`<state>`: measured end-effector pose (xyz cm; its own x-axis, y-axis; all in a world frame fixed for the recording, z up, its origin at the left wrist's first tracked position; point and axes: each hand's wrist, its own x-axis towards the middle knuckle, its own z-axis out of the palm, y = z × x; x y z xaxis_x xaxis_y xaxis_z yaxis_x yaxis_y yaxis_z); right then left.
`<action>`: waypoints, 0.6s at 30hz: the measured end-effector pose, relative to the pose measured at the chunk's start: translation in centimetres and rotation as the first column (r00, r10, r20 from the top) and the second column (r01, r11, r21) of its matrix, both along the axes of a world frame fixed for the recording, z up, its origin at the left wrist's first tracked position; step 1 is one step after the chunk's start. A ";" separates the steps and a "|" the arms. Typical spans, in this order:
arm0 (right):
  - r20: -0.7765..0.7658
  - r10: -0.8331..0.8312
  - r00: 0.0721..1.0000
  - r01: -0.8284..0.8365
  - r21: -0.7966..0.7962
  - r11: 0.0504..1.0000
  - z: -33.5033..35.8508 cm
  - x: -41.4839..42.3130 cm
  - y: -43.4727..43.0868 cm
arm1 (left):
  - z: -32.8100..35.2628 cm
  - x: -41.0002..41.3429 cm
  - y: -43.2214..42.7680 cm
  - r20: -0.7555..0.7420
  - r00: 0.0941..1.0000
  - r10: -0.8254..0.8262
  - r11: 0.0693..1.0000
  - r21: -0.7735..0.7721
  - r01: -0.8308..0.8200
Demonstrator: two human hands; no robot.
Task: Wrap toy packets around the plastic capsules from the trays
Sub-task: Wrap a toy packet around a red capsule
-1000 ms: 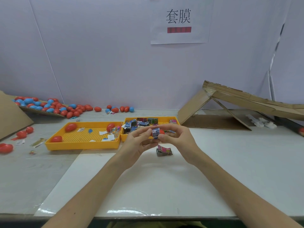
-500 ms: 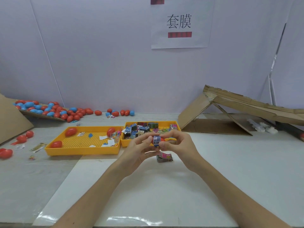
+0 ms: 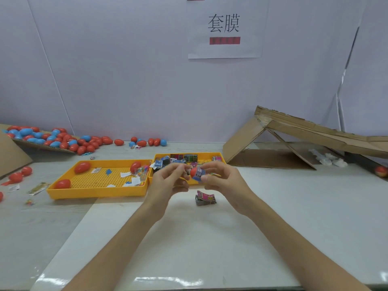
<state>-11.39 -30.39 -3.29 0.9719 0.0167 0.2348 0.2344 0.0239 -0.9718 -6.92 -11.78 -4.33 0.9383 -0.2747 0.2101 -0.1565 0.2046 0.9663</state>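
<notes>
Turned over, the capsule (image 3: 193,171) wears its packet (image 3: 199,176), pinched steady by the right hand (image 3: 222,179); left hand (image 3: 168,181) grip unclear.

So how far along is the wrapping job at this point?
Done: no finished wrapped capsule plainly shows. In hand: the right hand grips a red plastic capsule with a blue printed packet round it; the left hand is beside it. Left: three red capsules in the yellow perforated tray, loose packets in the second yellow tray, plus the red-and-blue capsule pile.
</notes>
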 end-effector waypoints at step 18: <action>-0.169 -0.109 0.980 0.201 0.850 0.486 9.9 6.3 -7.5 | -0.1 0.8 0.3 0.097 0.943 0.319 0.944 0.048 -0.325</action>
<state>-5.10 -37.90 6.60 0.9530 -0.3011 -0.0333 0.2442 0.8287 -0.5037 -6.10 -11.45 -4.42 0.9578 0.0241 0.2865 -0.2875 0.0688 0.9553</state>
